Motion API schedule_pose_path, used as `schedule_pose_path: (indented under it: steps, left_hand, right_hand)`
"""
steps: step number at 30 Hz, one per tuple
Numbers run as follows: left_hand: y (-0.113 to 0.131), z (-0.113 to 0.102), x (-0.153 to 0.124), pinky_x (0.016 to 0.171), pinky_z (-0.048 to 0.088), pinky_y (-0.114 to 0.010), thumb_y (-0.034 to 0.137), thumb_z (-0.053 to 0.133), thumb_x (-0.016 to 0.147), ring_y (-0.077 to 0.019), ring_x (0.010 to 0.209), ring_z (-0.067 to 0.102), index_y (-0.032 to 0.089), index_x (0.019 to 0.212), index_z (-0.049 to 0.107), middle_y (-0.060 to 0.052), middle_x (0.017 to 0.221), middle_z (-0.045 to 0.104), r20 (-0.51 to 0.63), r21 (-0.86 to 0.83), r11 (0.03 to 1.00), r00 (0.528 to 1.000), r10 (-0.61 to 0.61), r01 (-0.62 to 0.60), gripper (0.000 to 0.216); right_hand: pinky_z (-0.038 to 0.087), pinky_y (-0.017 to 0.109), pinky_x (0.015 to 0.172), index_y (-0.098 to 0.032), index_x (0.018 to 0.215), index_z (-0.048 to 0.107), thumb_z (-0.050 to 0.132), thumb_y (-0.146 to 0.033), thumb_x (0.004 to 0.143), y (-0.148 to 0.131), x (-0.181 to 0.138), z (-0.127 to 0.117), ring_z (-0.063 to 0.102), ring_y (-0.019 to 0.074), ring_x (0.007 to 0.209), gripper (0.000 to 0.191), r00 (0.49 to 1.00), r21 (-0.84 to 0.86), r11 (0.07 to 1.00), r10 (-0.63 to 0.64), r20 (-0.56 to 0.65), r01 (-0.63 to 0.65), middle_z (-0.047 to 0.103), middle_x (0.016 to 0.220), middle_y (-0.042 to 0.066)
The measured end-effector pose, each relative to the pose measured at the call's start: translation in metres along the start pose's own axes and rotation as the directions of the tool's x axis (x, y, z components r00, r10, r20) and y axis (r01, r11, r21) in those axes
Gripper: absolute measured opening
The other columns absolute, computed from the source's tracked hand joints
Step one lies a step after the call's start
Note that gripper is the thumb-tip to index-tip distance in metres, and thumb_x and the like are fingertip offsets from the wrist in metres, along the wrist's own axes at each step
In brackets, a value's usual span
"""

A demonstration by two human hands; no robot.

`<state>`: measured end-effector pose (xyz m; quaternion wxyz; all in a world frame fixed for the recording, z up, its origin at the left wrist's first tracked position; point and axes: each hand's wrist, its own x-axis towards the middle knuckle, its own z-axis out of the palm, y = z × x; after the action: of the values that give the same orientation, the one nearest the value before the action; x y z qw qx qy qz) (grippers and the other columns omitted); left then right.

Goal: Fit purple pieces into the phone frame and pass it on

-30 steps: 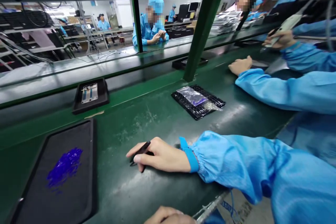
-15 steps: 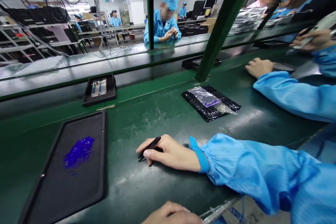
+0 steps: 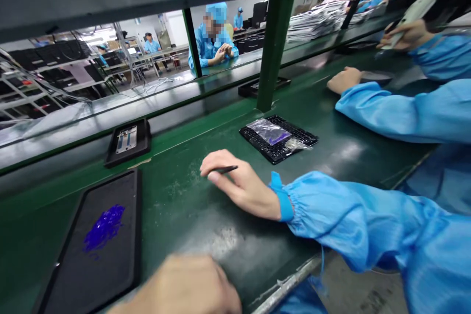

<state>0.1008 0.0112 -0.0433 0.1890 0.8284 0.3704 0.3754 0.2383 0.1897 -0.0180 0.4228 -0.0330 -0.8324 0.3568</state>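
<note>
My right hand (image 3: 239,184), in a blue sleeve with a blue wrist strap, is closed around black tweezers (image 3: 225,170) and hovers over the green bench. At the bottom edge my left hand (image 3: 191,282) is blurred, its back turned up and its fingers hidden from view. To the left lies a black tray (image 3: 110,279) bearing a pile of small, shiny blue-purple pieces (image 3: 105,228). Beyond my right hand, a black gridded tray (image 3: 270,154) carries a clear plastic bag (image 3: 270,130) with some purple pieces inside.
A smaller black tray (image 3: 145,142) holds a flat metal part (image 3: 127,140). The green post (image 3: 274,44) rises from the bench (image 3: 176,196) ahead. To the right, a co-worker's hand (image 3: 345,80) rests on the bench, and their other hand (image 3: 406,34) holds a pale tool.
My right hand has lifted away from the bench with the tweezers, whose angle has flattened. My left hand has come further up into view, moving left. The whole view has tilted and shifted.
</note>
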Motion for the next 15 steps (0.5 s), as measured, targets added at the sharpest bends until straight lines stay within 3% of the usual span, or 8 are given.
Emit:
schedule_pose_path:
  steps: [2,4,6,8,10,12,15]
  left_hand:
    - [-0.004,-0.04,0.029,0.068,0.051,-0.02,0.018,0.042,0.103,-0.011,0.07,0.065,0.023,0.099,0.062,0.0,0.079,0.068,-0.188,0.186,0.961,0.967,-0.17,0.205,0.021]
    - [-0.028,-0.07,0.069,0.066,0.05,-0.023,0.022,0.047,0.101,-0.0126,0.069,0.063,0.022,0.098,0.062,0.001,0.077,0.065,-0.321,0.352,0.874,0.92,-0.223,0.335,0.015]
    - [-0.068,-0.085,0.118,0.076,0.051,-0.028,0.024,0.045,0.099,-0.0164,0.081,0.065,0.02,0.099,0.062,-0.002,0.089,0.069,-0.195,0.476,0.818,0.945,-0.261,0.324,0.017]
    - [-0.112,-0.085,0.169,0.087,0.051,-0.033,0.022,0.05,0.096,-0.0196,0.092,0.065,0.019,0.102,0.064,-0.005,0.1,0.069,-0.096,0.516,0.806,0.955,-0.282,0.29,0.016]
    - [-0.149,-0.072,0.217,0.091,0.051,-0.034,0.021,0.056,0.094,-0.0198,0.095,0.065,0.018,0.107,0.065,-0.006,0.101,0.069,-0.013,0.531,0.803,0.95,-0.311,0.27,0.016]
    - [-0.173,-0.053,0.257,0.094,0.052,-0.035,0.02,0.055,0.096,-0.0188,0.097,0.064,0.017,0.111,0.064,-0.006,0.102,0.069,0.036,0.535,0.798,0.936,-0.349,0.277,0.018]
    - [-0.194,-0.028,0.298,0.093,0.055,-0.04,0.031,0.058,0.1,-0.0187,0.1,0.065,0.015,0.113,0.064,-0.007,0.109,0.068,0.099,0.53,0.787,0.898,-0.428,0.316,0.022]
  right_hand:
    - [0.049,0.029,0.083,-0.017,0.104,0.06,0.049,-0.023,0.106,-0.006,0.0,-0.014,0.059,0.0157,0.09,0.013,0.99,-0.064,0.992,-0.114,-0.077,0.109,0.063,0.095,0.005]
    - [0.047,0.026,0.073,-0.016,0.109,0.057,0.044,-0.017,0.106,-0.01,-0.005,-0.021,0.057,0.014,0.081,0.014,0.964,-0.138,0.956,-0.265,-0.014,0.26,0.063,0.09,0.004]
    - [0.044,0.027,0.065,-0.014,0.111,0.056,0.036,-0.011,0.103,-0.013,-0.013,-0.018,0.054,0.0144,0.073,0.022,0.888,-0.209,0.863,-0.439,0.139,0.459,0.061,0.084,0.004]
    - [0.038,0.031,0.056,-0.012,0.111,0.058,0.036,-0.011,0.098,-0.011,-0.022,-0.01,0.051,0.0153,0.068,0.025,0.794,-0.271,0.751,-0.531,0.295,0.603,0.059,0.079,0.003]
    - [0.03,0.033,0.051,-0.013,0.109,0.059,0.045,-0.017,0.093,-0.009,-0.029,-0.002,0.049,0.0154,0.066,0.022,0.743,-0.32,0.675,-0.551,0.381,0.665,0.058,0.079,0.002]
    - [0.027,0.033,0.049,-0.014,0.107,0.061,0.054,-0.022,0.087,-0.006,-0.033,0.003,0.048,0.0151,0.067,0.023,0.738,-0.336,0.662,-0.544,0.4,0.67,0.058,0.081,0.001]
    - [0.027,0.033,0.049,-0.014,0.104,0.064,0.06,-0.025,0.081,-0.006,-0.035,0.005,0.047,0.0154,0.068,0.026,0.758,-0.339,0.68,-0.549,0.351,0.65,0.056,0.08,0.0]
